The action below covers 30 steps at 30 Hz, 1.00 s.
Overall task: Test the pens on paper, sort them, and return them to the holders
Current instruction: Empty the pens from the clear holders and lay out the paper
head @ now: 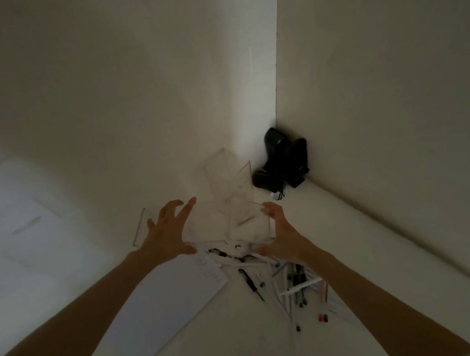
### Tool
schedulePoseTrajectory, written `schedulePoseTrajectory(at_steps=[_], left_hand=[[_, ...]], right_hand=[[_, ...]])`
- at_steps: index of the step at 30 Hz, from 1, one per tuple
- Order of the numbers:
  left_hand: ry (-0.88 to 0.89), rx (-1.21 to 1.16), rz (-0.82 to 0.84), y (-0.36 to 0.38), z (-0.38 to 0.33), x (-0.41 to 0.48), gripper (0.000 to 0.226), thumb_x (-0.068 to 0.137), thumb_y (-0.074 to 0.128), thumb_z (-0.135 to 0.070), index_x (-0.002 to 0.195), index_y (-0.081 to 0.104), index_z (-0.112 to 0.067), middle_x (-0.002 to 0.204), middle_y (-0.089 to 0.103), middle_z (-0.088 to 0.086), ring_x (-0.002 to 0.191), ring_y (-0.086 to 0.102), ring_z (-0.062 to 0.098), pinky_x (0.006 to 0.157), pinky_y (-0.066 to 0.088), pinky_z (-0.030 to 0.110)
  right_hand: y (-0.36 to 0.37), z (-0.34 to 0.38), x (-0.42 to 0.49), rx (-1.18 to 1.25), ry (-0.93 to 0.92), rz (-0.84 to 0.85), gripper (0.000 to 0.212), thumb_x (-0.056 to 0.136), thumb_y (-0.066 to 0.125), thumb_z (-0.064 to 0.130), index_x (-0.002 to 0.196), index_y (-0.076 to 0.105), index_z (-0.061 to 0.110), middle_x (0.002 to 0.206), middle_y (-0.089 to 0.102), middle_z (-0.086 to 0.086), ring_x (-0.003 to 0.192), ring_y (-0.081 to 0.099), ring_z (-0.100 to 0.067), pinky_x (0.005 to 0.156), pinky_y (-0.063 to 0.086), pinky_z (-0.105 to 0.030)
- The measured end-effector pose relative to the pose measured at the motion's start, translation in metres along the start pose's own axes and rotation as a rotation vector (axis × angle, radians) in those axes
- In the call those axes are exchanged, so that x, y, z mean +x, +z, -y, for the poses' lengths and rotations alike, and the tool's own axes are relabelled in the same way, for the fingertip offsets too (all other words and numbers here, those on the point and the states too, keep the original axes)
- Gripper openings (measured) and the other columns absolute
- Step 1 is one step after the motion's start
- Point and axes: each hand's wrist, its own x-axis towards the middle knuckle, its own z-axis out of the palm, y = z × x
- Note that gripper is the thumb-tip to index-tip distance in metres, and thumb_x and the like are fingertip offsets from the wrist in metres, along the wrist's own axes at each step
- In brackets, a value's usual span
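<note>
Head view, dim and blurred: a clear holder [248, 227] stands on a white desk [240, 344], directly between two reaching hands. Left hand [171, 232] hovers just left of the holder, fingers spread wide and grasping nothing. Right hand [283, 235] is nearer, fingers curled against the holder's right wall (whether they actually grip it cannot be told). Loose pens [291, 285] lie scattered on the person's side of the holder, mostly lengthwise toward the person, under the right wrist. Paper [164, 302] lies near-left of the holder. Judging by this, the right hand would take it.
</note>
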Motion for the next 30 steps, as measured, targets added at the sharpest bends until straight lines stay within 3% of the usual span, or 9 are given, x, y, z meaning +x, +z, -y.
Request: schedulePoseTrajectory(at_steps=[5,8,10,13,16,19,23,28,30], left_hand=[[0.076,-0.508,0.001,-0.010,0.025,0.004,0.123,0.049,0.087,-0.044,0.141,0.006,-0.037,0.135,0.022,-0.004,0.124,0.027,0.012,0.105,0.029,0.033],[0.026,-0.785,0.008,-0.001,0.028,0.007,0.117,0.051,0.089,-0.036,0.142,0.016,-0.037,0.139,0.027,-0.013,0.126,0.029,0.004,0.103,0.032,0.029],[0.015,-0.910,0.037,0.010,0.035,0.012,0.111,0.049,0.088,-0.043,0.138,0.022,-0.047,0.144,0.026,-0.020,0.131,0.029,0.003,0.106,0.034,0.034],[0.037,-1.007,0.083,0.023,0.043,0.021,0.105,0.048,0.088,-0.047,0.134,0.027,-0.050,0.143,0.031,-0.022,0.132,0.031,0.002,0.106,0.036,0.041],[0.052,-1.147,0.120,0.032,0.043,0.033,0.097,0.046,0.089,-0.043,0.127,0.035,-0.043,0.139,0.040,-0.014,0.130,0.037,0.004,0.097,0.044,0.028],[0.066,-1.208,0.126,0.036,0.042,0.046,0.090,0.048,0.087,-0.043,0.125,0.040,-0.040,0.135,0.045,-0.014,0.124,0.043,0.001,0.084,0.048,0.018],[0.063,-1.107,0.053,0.054,0.045,0.065,0.083,0.060,0.085,-0.030,0.131,0.041,-0.030,0.126,0.050,-0.013,0.115,0.052,0.008,0.081,0.052,0.025],[0.019,-1.135,-0.005,0.089,0.049,0.076,0.062,0.064,0.080,-0.012,0.117,0.049,-0.019,0.119,0.054,-0.004,0.105,0.055,0.003,0.081,0.045,0.013],[-0.097,-1.220,-0.037,0.100,0.052,0.076,0.065,0.064,0.081,-0.020,0.121,0.050,-0.023,0.115,0.057,0.004,0.106,0.056,0.012,0.084,0.047,0.021]], right_hand=[[0.020,0.031,0.024,0.099,-0.046,0.055,0.094,0.073,0.079,0.018,0.138,0.011,0.027,0.129,0.027,0.023,0.124,0.030,0.000,0.089,0.032,-0.001],[0.027,0.043,0.039,0.162,-0.055,0.042,0.092,0.074,0.078,0.015,0.135,0.011,0.031,0.134,0.029,0.009,0.129,0.029,-0.004,0.098,0.033,-0.013],[0.029,0.045,0.047,0.199,-0.047,0.043,0.094,0.074,0.078,0.013,0.137,0.010,0.031,0.136,0.028,0.005,0.131,0.030,-0.008,0.099,0.035,-0.022],[0.033,0.042,0.055,0.226,-0.035,0.053,0.101,0.074,0.078,0.013,0.142,0.006,0.033,0.130,0.029,0.015,0.126,0.036,-0.009,0.092,0.046,-0.020],[0.038,0.042,0.064,0.270,-0.011,-0.010,0.099,0.070,0.082,0.017,0.136,0.013,0.042,0.128,0.030,0.019,0.125,0.041,-0.015,0.094,0.051,-0.040],[0.042,0.044,0.069,0.231,0.003,-0.116,0.101,0.067,0.084,0.024,0.140,0.016,0.037,0.131,0.030,0.012,0.124,0.043,-0.017,0.095,0.050,-0.046],[0.052,0.047,0.069,0.040,-0.038,-0.218,0.105,0.067,0.083,0.031,0.145,0.013,0.025,0.134,0.025,0.014,0.126,0.039,-0.011,0.097,0.049,-0.041],[0.072,0.047,0.079,-0.263,-0.094,-0.329,0.108,0.066,0.082,0.039,0.147,0.015,0.016,0.139,0.028,-0.003,0.122,0.042,-0.018,0.087,0.050,-0.031],[0.081,0.046,0.081,-0.283,-0.072,-0.378,0.107,0.068,0.080,0.042,0.147,0.013,0.016,0.140,0.027,-0.004,0.123,0.042,-0.018,0.086,0.048,-0.030]])
